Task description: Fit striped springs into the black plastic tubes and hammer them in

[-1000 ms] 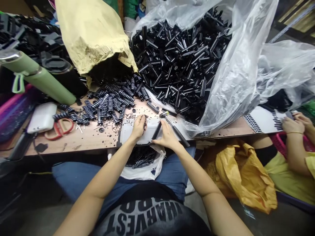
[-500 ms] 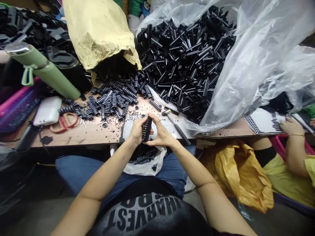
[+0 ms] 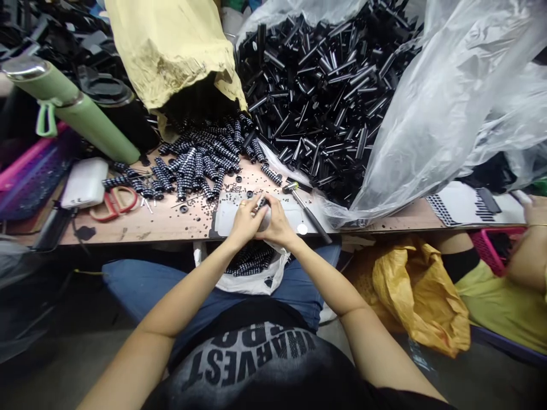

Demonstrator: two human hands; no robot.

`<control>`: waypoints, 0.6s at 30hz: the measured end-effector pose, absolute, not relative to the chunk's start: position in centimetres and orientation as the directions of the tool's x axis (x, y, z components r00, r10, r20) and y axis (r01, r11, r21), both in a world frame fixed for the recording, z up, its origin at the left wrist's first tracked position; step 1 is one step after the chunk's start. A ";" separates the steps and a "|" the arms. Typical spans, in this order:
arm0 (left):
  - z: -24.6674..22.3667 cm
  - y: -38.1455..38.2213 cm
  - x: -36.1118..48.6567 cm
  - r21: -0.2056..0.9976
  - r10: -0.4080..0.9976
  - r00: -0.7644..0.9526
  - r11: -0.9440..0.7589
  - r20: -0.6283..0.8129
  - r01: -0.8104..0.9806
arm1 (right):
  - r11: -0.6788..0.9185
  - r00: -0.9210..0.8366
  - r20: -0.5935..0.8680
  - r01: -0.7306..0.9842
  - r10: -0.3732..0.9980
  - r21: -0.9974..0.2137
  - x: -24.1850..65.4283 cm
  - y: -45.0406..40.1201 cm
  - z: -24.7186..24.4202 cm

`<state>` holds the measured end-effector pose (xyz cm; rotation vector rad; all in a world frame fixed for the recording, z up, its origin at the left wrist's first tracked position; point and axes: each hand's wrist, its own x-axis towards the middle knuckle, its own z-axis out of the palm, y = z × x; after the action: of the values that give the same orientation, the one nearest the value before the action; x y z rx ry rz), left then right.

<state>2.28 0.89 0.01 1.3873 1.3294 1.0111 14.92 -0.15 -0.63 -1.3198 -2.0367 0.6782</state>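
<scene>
While both hands are closed in on one small dark piece [image 3: 261, 201], most of it is hidden by the fingers, so its exact tilt cannot be told. The left hand [image 3: 243, 221] grasps it, and the right hand [image 3: 277, 221] curls round it from the other side, above the white board [image 3: 227, 221] near the front edge of the table [image 3: 149, 228]. A loose pinch could let the piece slip, and it might drop into the open white bag [image 3: 280, 272] on the lap among the spotted rods [image 3: 248, 265] there. Tiny beads [image 3: 207, 209] lie scattered left of the board; a sweep of the left wrist would probably push some off the edge. The hammer [image 3: 314, 217], just right of the right hand, has its handle end jutting past the table, so a bump from the right forearm could knock it down.
</scene>
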 end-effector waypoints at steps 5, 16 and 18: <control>-2.9 0.9 1.8 0.587 0.898 0.396 -0.428 0.191 0.687 | 0.268 -0.227 0.144 0.809 0.963 -0.524 16.9 -0.4 -2.0; -3.5 0.5 0.3 0.269 0.816 0.518 -0.575 0.256 0.773 | -0.247 0.246 -0.024 0.966 0.969 -0.073 22.5 -2.8 3.1; -3.6 0.4 0.4 0.267 0.812 0.515 -0.579 0.275 0.770 | -0.236 0.231 -0.111 0.971 0.966 -0.027 20.9 -3.1 2.7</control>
<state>0.41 0.41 -3.61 2.6366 1.3821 0.5686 20.86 -3.08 2.68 -2.5022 -1.9711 0.1661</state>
